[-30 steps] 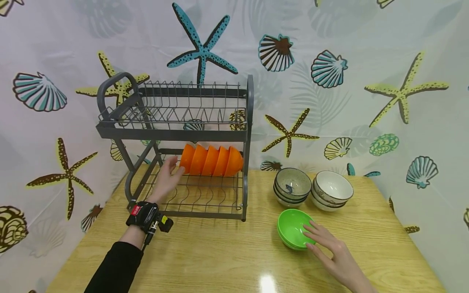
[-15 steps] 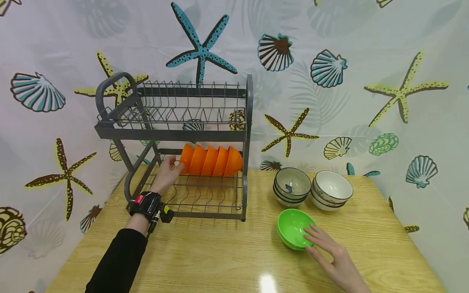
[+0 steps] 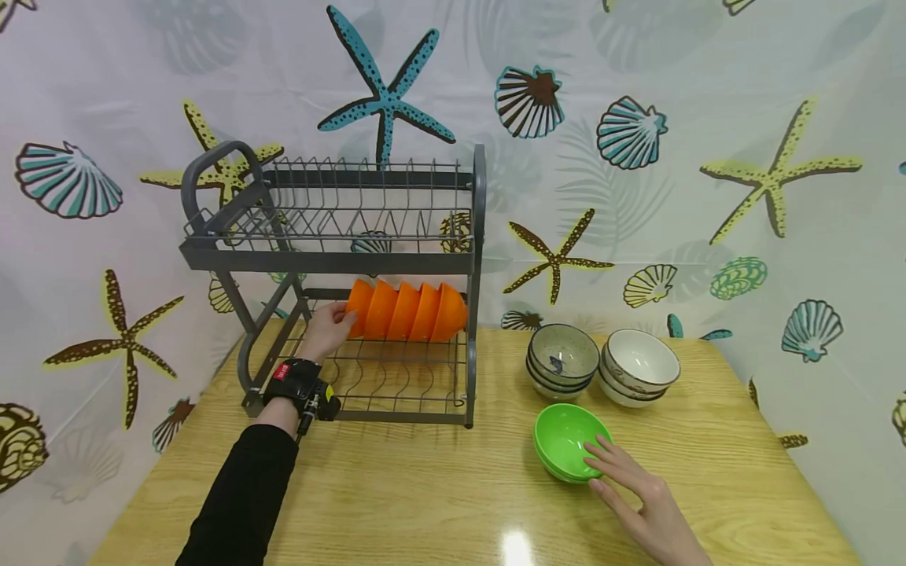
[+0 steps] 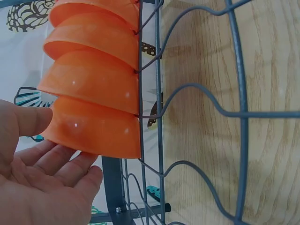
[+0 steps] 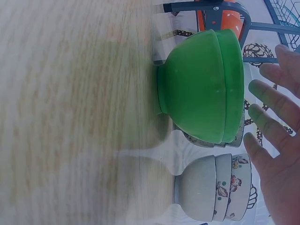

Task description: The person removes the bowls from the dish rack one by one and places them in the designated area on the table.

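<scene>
A row of orange bowls stands on edge in the rack's lower tier. My left hand [image 3: 328, 326] is at the leftmost orange bowl [image 4: 96, 129]; in the left wrist view its thumb lies against the bowl's side and its fingers curl at the rim, fingertips partly hidden. My right hand [image 3: 646, 499] hovers with spread, loosely bent fingers over the near right rim of the stacked green bowls [image 3: 564, 440]. In the right wrist view, the fingers [image 5: 272, 101] stand beside the green rim, holding nothing.
The grey two-tier dish rack [image 3: 325, 262] stands at the back left of the wooden table [image 3: 418, 503]. Behind the green bowls are a stack of speckled grey bowls [image 3: 564, 351] and a stack of white patterned bowls [image 3: 642, 358]. A shell-and-starfish cloth [image 3: 658, 71] hangs behind.
My left hand has moved slightly right, from beside the leftmost orange bowl onto its rim, and its fingers have drawn in. My right hand has barely moved.
</scene>
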The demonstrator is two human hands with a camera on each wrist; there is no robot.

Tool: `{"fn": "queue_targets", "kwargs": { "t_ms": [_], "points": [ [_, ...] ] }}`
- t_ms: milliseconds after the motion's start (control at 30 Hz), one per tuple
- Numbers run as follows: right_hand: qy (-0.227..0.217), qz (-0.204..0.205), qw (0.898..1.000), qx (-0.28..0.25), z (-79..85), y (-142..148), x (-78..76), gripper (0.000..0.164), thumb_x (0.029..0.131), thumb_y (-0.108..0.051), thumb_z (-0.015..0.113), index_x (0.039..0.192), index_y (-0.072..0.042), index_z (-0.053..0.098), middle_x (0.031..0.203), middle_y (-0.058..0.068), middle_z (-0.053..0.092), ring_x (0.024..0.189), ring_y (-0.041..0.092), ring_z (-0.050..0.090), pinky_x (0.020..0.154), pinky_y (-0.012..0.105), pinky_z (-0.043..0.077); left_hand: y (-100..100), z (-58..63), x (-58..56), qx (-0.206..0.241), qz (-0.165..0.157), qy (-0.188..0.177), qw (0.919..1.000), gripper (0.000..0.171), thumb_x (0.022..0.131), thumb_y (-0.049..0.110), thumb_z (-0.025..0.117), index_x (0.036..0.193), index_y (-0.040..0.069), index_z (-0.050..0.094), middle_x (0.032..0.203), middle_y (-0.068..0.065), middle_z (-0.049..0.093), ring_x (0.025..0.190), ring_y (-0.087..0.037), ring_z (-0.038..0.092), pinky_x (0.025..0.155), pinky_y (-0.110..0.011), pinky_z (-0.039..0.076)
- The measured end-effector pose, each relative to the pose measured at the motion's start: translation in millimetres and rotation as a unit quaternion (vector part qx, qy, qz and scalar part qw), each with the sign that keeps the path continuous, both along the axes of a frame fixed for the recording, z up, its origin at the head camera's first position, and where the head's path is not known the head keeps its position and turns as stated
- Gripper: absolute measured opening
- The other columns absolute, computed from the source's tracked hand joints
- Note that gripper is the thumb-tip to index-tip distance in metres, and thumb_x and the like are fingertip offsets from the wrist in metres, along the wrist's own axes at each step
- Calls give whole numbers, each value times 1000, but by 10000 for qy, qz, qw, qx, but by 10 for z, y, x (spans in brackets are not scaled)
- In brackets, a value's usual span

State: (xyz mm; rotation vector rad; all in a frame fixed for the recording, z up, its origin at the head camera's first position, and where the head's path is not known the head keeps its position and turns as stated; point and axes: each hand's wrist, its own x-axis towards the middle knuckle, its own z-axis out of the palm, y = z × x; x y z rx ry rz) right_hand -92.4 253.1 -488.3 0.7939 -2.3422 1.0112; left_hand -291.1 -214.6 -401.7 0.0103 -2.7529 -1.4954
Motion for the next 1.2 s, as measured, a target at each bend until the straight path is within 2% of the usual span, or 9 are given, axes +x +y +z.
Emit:
{"fn": "queue_targets", "kwargs": {
  "t_ms": [100, 233, 467, 567, 767, 900, 1000, 1200],
  "points": [
    [-88, -30, 10000, 15, -10, 8, 3, 45, 79, 10, 75, 120, -8, 72, 135, 7, 67, 143, -2, 43, 119, 7, 24, 11, -24, -31, -72, 97, -15, 9999, 45, 107, 12, 42, 147, -10, 42, 144, -33, 52, 131, -44, 54, 110, -51, 48],
    [48, 45, 9999, -112, -23, 1, 3, 47, 77, 12, 75, 120, -8, 73, 134, 6, 68, 143, 0, 44, 118, 7, 26, 32, -58, -73, -50, 273, -30, 9996, 43, 107, 12, 42, 145, -9, 46, 142, -32, 54, 129, -43, 56, 108, -50, 50],
    [180, 137, 9995, -239, -54, 2, -2, 49, 76, 13, 76, 120, -8, 72, 138, -1, 65, 143, 1, 44, 117, 6, 27, 53, -95, -93, -139, 503, 258, 9983, 39, 106, 9, 44, 141, -10, 51, 137, -33, 58, 125, -44, 59, 103, -51, 53],
    [168, 153, 9994, -273, -47, 2, 5, 49, 76, 13, 75, 120, -7, 73, 138, -3, 64, 142, 1, 45, 117, 6, 27, 52, -102, -79, -29, 591, 325, 9977, 39, 106, 6, 44, 140, -11, 51, 138, -34, 57, 128, -44, 56, 106, -52, 51],
    [-24, 4, 9999, -160, -28, 17, 29, 45, 78, 12, 75, 119, -6, 73, 135, 4, 67, 142, -1, 44, 115, 6, 29, 43, -112, -59, 307, 852, 337, 9953, 38, 105, 3, 45, 140, -13, 50, 137, -35, 56, 131, -44, 55, 109, -52, 48],
    [-199, -80, 9997, -92, -23, 25, 44, 41, 79, 11, 75, 118, -4, 73, 135, 7, 67, 143, -2, 43, 116, 6, 28, 12, -119, -48, 701, 835, 185, 9939, 41, 106, 4, 43, 144, -12, 45, 142, -34, 53, 134, -44, 51, 114, -51, 45],
    [-128, -41, 9999, -104, -25, 29, 45, 42, 78, 11, 75, 117, -4, 73, 135, 6, 67, 143, -2, 43, 117, 6, 28, 3, -105, -26, 1007, 814, 79, 9916, 43, 107, 8, 43, 147, -10, 42, 144, -33, 51, 136, -42, 50, 116, -51, 43],
    [-45, -42, 10000, -66, -25, 18, 35, 43, 78, 11, 75, 118, -6, 73, 135, 6, 67, 143, -2, 44, 116, 6, 28, -4, -34, 73, 1266, 819, 312, 9881, 40, 107, 7, 43, 143, -11, 47, 143, -33, 52, 138, -42, 50, 115, -51, 43]
  ]
}}
